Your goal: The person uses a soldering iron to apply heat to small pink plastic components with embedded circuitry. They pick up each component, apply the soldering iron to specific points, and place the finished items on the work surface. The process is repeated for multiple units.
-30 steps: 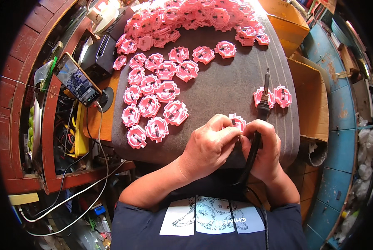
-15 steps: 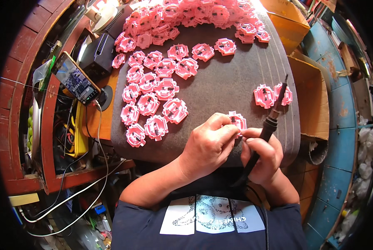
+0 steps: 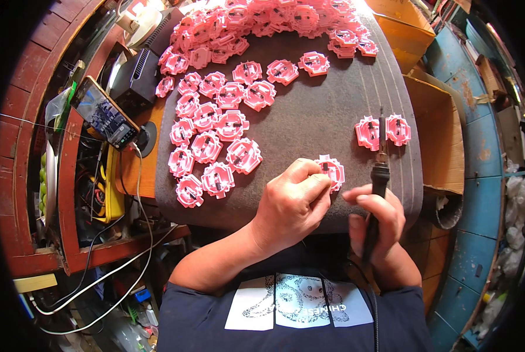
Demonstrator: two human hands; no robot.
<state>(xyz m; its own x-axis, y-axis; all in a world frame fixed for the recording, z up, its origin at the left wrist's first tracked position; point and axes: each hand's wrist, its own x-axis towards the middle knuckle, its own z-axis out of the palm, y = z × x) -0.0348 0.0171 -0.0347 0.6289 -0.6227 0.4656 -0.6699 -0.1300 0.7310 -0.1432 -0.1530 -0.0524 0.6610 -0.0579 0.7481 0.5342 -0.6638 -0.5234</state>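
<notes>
- Pinching a pink part (image 3: 330, 171) between thumb and fingertips, the left hand (image 3: 291, 205) pressed it on the grey pad (image 3: 321, 111), at about 6 o'clock of the pad's near edge.
- Gripping a soldering iron (image 3: 378, 176) around its black handle, the right hand (image 3: 375, 226) sat at 3 o'clock of the left hand, fingers wrapped closed.
- The iron stood nearly straight away from the person, tip toward 12 o'clock, just beside the held part and not touching it.
- Its tip lay over the gap between two finished parts (image 3: 382, 131), which sat side by side at 1 o'clock of the right hand.
- A cord ran from the handle down past the wrist toward 6 o'clock.
- Rows of parts (image 3: 215, 141) lay at 10 o'clock of the left hand, well apart from it.
- A bigger heap (image 3: 262, 23) filled the pad's far end at 12 o'clock.
- A phone (image 3: 105, 112) leaned at 9 o'clock of the pad, with a white cable (image 3: 139, 193) trailing off it.
- A black box (image 3: 136, 76) stood just beyond the phone, at 11 o'clock.
- A cardboard box (image 3: 435, 146) stood at 3 o'clock of the pad.
</notes>
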